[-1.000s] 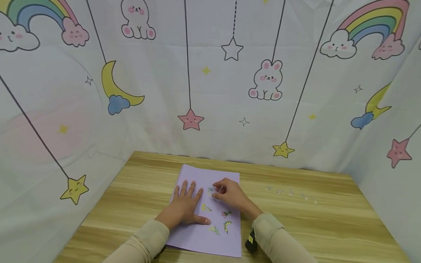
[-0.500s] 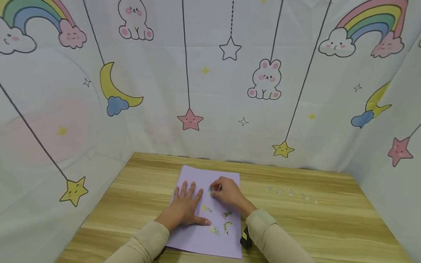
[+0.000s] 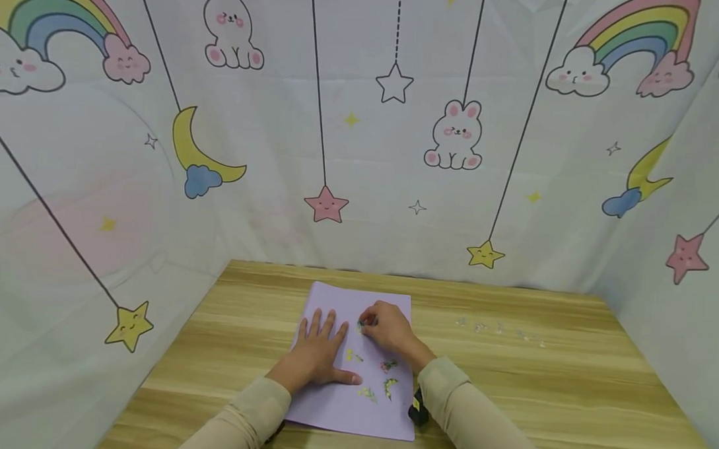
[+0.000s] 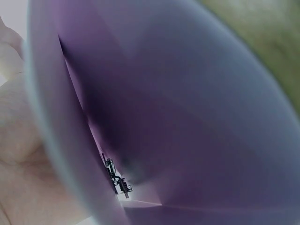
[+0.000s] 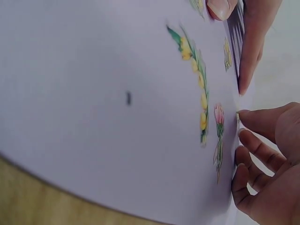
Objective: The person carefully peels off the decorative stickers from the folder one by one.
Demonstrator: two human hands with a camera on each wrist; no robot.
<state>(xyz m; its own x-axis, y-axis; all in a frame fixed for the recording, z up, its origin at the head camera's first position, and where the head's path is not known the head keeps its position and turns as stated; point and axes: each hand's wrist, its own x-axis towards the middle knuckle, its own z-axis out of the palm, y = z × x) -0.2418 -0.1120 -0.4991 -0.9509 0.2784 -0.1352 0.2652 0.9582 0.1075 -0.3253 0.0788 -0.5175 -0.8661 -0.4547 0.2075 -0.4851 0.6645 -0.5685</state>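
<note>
My left hand (image 3: 318,356) lies with spread fingers on a purple folded sheet (image 3: 341,409), its thumb pointing right. My right hand (image 3: 389,328) bends over the sheet's upper right part and pinches a small blue-green flower sticker (image 3: 360,324) between thumb and fingertips, mostly hidden by them. Below are more flower stickers: a yellow one (image 3: 353,355), a pink tulip (image 5: 219,115), a curved yellow spray (image 5: 201,79) and a pale yellow one (image 3: 367,393) beside the left thumb. The left wrist view looks between the sheet's purple layers (image 4: 187,117), with a dark print (image 4: 117,178) inside.
The sheet lies on a wood-grain table (image 3: 537,402). Several small clear pieces (image 3: 500,328) lie in a row to the right. A white curtain (image 3: 371,238) with printed stars, rabbits and rainbows encloses the table's back and sides.
My right hand has shifted slightly left and its fingertips have closed over the blue-green sticker, hiding more of it. The left hand has stayed in place on the sheet.
</note>
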